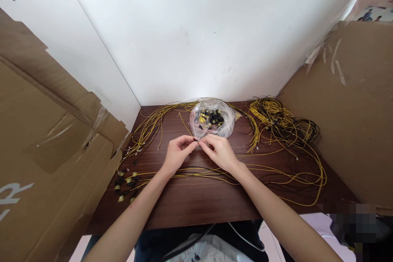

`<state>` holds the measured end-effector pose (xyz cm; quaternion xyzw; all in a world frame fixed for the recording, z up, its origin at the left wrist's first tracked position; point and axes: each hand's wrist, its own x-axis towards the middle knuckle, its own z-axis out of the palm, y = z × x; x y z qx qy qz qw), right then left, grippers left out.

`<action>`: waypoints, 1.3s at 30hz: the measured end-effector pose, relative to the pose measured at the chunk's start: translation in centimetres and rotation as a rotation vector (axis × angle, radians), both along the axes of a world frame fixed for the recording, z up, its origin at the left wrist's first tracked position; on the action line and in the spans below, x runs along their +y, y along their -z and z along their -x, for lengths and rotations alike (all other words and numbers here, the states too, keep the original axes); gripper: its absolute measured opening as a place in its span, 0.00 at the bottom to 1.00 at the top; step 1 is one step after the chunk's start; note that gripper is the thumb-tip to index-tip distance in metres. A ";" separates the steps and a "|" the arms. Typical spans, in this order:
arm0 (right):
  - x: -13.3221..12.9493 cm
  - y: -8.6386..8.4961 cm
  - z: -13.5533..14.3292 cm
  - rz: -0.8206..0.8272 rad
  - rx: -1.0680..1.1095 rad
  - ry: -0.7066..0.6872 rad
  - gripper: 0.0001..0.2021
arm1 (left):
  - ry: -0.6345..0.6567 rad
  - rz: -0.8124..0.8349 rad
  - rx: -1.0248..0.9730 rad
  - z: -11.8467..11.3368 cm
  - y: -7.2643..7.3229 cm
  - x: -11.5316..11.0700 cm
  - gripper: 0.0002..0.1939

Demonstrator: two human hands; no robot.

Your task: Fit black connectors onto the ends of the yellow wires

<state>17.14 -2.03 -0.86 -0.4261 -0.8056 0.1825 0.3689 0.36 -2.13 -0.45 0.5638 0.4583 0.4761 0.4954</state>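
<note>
My left hand (179, 153) and my right hand (220, 152) meet above the middle of the table, thumbs and forefingers pinched close together. Between the fingertips shows a small black connector (195, 139), mostly covered by the left fingers. A short yellow wire (186, 123) sticks up from it, back and to the left. What the right fingertips pinch looks like the thin wire end at this connector, though it is largely hidden. Just behind the hands lies a clear plastic bag (229, 125) holding black and yellow connectors (215, 118).
Long yellow and black wires (276, 168) run beneath my forearms. Black pieces with yellow ends (123, 197) lie at the table's left. A tangled wire bundle (273, 114) sits at the back right. Cardboard walls (344, 102) flank the brown table (196, 208).
</note>
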 end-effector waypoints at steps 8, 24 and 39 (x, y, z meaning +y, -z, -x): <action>0.0 0.1 0.0 -0.004 -0.007 -0.013 0.09 | 0.005 -0.008 -0.009 -0.1 0.0 0.0 0.11; 0.0 0.2 0.0 0.002 -0.016 -0.022 0.09 | 0.030 -0.005 -0.013 0.0 0.3 0.0 0.11; -0.2 -0.1 0.1 -0.001 0.010 0.048 0.08 | 0.002 0.022 -0.034 0.0 -0.1 0.1 0.11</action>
